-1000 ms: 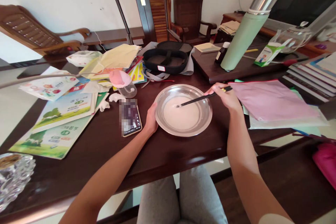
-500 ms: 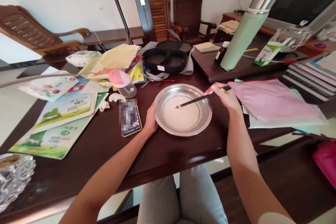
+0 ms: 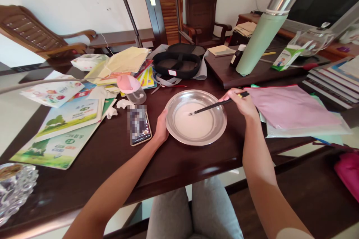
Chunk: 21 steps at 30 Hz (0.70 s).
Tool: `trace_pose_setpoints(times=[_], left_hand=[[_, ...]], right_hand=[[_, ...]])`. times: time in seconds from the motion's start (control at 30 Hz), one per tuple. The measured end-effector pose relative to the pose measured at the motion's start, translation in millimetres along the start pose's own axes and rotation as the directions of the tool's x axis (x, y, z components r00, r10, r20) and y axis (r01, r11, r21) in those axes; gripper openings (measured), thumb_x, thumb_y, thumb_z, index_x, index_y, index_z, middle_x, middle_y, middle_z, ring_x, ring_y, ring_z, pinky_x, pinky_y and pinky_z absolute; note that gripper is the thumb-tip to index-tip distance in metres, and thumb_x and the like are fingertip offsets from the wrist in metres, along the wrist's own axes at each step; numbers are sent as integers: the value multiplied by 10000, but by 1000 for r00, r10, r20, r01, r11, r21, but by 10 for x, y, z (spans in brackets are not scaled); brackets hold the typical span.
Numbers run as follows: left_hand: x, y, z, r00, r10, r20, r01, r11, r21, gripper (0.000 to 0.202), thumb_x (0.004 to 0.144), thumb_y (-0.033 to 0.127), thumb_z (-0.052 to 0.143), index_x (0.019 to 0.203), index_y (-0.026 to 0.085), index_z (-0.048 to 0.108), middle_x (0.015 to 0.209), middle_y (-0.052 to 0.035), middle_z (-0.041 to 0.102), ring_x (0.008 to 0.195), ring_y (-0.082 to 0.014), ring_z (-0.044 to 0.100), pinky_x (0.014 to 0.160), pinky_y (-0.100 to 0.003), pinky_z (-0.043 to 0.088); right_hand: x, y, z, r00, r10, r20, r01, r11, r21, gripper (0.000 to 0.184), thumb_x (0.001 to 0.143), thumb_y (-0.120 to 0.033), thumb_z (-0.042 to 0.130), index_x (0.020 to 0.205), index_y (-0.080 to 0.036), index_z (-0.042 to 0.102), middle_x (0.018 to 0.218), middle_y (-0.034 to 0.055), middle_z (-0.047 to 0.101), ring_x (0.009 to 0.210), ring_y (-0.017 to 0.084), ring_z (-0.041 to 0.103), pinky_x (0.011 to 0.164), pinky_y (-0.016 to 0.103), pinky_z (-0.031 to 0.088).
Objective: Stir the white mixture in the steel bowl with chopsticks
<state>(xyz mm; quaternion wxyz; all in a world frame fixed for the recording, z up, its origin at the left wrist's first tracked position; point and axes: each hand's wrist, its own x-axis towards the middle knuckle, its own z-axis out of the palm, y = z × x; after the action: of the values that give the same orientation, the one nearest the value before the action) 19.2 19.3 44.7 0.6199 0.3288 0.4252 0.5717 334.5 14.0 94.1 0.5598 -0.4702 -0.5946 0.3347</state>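
A round, shallow metal bowl (image 3: 196, 140) stands on the dark wooden table with a whitish mixture (image 3: 196, 123) in its bottom. My left hand (image 3: 161, 127) grips the bowl's left rim; some of its fingers are hidden by the bowl. Black chopsticks (image 3: 214, 105) slant across the right side of the bowl, their tips in the mixture. Around their upper end, my right hand (image 3: 240, 101) is closed.
Left of the bowl lie a phone (image 3: 139, 125), crumpled tissue (image 3: 125, 104), a pink-lidded cup (image 3: 130, 87) and schoolbooks (image 3: 58, 145). Beyond is a black case (image 3: 176, 65). A pink pouch (image 3: 291, 106) and a tall green thermos (image 3: 259, 41) are on the right.
The chopsticks and my right hand have shifted very slightly to the right. My left hand stays on the bowl's rim.
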Motion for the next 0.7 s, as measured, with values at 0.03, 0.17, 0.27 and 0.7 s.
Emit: trace_pose_setpoints(times=[0.03, 0.17, 0.27, 0.7], left_hand=[[-1, 0, -1, 1000, -4, -2, 4, 1000, 3, 263, 762, 468, 817, 851, 221, 793, 850, -44, 816, 1146, -332, 757, 1075, -429, 571], [-6, 5, 1, 1000, -3, 2, 3, 1000, 4, 261, 766, 470, 815, 847, 223, 790, 841, -37, 814, 1137, -335, 760, 1068, -432, 577], [-11, 13, 14, 1000, -13, -1, 13, 1000, 3, 267, 771, 466, 816, 861, 216, 794, 898, -51, 832, 1177, -345, 752, 1087, -441, 572], [-11, 12, 9, 1000, -23, 0, 23, 1000, -1, 288, 800, 451, 805, 958, 211, 820, 953, -59, 847, 1230, -349, 741, 1109, -450, 562]], right_hand=[[-3, 10, -39, 998, -11, -55, 11, 1000, 11, 504, 867, -697, 810, 629, -257, 751, 670, 32, 787, 692, 241, 760, 820, 401, 587], [-18, 37, -109, 997, -33, -73, 41, 994, 106, 548, 885, -674, 802, 547, -257, 691, 581, 38, 732, 599, 230, 701, 701, 396, 559], [-16, 15, -13, 995, 8, 97, -17, 995, 102, 526, 875, -693, 801, 598, -253, 730, 634, 51, 764, 641, 239, 732, 720, 394, 576], [-27, 6, -71, 1000, -10, -12, 11, 998, 61, 571, 870, -744, 766, 548, -279, 684, 594, 50, 742, 635, 261, 724, 733, 439, 595]])
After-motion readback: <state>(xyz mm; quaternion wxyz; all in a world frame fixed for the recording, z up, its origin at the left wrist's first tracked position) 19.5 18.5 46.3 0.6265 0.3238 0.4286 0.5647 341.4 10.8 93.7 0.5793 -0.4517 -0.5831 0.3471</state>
